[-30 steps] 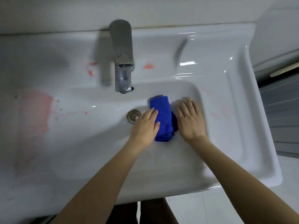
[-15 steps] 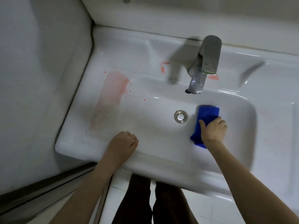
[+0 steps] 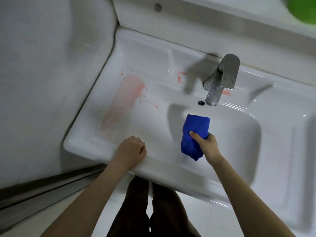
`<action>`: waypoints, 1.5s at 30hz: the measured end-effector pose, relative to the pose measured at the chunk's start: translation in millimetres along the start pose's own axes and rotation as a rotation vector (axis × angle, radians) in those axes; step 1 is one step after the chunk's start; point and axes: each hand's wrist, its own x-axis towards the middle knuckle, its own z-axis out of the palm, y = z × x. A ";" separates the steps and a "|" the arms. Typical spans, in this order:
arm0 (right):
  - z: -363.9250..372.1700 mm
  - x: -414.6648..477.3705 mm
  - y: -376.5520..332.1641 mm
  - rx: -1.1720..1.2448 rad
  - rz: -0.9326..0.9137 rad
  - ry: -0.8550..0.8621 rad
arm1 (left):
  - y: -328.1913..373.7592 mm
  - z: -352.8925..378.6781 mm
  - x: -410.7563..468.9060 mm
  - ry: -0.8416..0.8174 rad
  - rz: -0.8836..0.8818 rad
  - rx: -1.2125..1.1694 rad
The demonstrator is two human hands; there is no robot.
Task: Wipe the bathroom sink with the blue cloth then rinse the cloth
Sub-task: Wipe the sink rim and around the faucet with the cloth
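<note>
The white bathroom sink [image 3: 282, 134] fills the middle of the view. My right hand [image 3: 207, 145] grips the folded blue cloth [image 3: 195, 130] and holds it above the left part of the basin, in front of the faucet. My left hand [image 3: 130, 152] rests on the sink's front rim with its fingers loosely curled and nothing in them. A pink-red smear [image 3: 125, 98] covers the sink's left ledge, with small red marks [image 3: 180, 76] beside the faucet base. The drain is hidden behind the cloth.
The chrome faucet [image 3: 220, 79] stands at the back of the basin, with a dark overflow hole [image 3: 201, 102] beside its spout. A white wall [image 3: 42, 65] closes in on the left. My legs [image 3: 153, 207] and the tiled floor show below the sink.
My right hand has lifted the cloth off the basin floor and carried it left, over the drain. My left hand went from the cloth to the front rim. The view has swung left.
</note>
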 end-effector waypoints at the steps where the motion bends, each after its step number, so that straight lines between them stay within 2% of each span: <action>1: 6.1 -10.3 -6.4 0.000 -0.023 -0.037 | 0.4 -1.7 -0.7 -0.013 0.000 -0.006; 8: 60.6 -53.5 -43.7 -0.054 -0.168 -0.202 | 0.2 -15.9 -26.1 -0.062 0.025 -0.023; 15: 127.7 -58.2 -68.0 -0.220 -0.293 -0.278 | -20.1 -26.8 -47.3 -0.018 0.133 -0.042; 19: 157.7 -44.5 -72.6 -0.289 -0.365 -0.301 | -53.9 -39.6 -60.0 0.343 0.134 -0.121; 22: 175.0 -35.2 -79.2 -0.265 -0.368 -0.320 | -95.8 -45.8 -68.9 0.633 -0.014 -0.132; 24: 184.3 -27.9 -82.4 -0.252 -0.363 -0.311 | -123.8 -42.1 -74.4 0.703 -0.101 -0.077; 28: 198.2 -4.1 -86.8 -0.367 -0.457 -0.150 | -145.0 -25.5 -78.9 0.714 -0.069 -0.011; 32: 220.9 27.0 -98.8 -0.736 -0.619 0.070 | -148.3 -21.9 -72.1 0.799 -0.065 -0.045; 34: 239.7 34.9 -102.4 -0.852 -0.682 0.109 | -150.4 -19.6 -72.7 0.813 -0.051 -0.062; 38: 267.5 25.5 -95.5 -0.967 -0.848 0.083 | -154.8 -20.8 -73.0 0.807 -0.008 -0.058; 42: 250.7 5.9 -59.8 -1.071 -1.170 -0.186 | -160.5 -16.9 -86.8 0.795 0.077 -0.048; 43: 245.2 11.4 -61.0 -1.082 -1.194 -0.203 | -162.6 -15.3 -91.8 0.762 0.091 -0.043; 45: 244.8 38.2 -83.9 -1.069 -1.104 -0.083 | -166.1 -13.3 -98.1 0.692 0.091 -0.044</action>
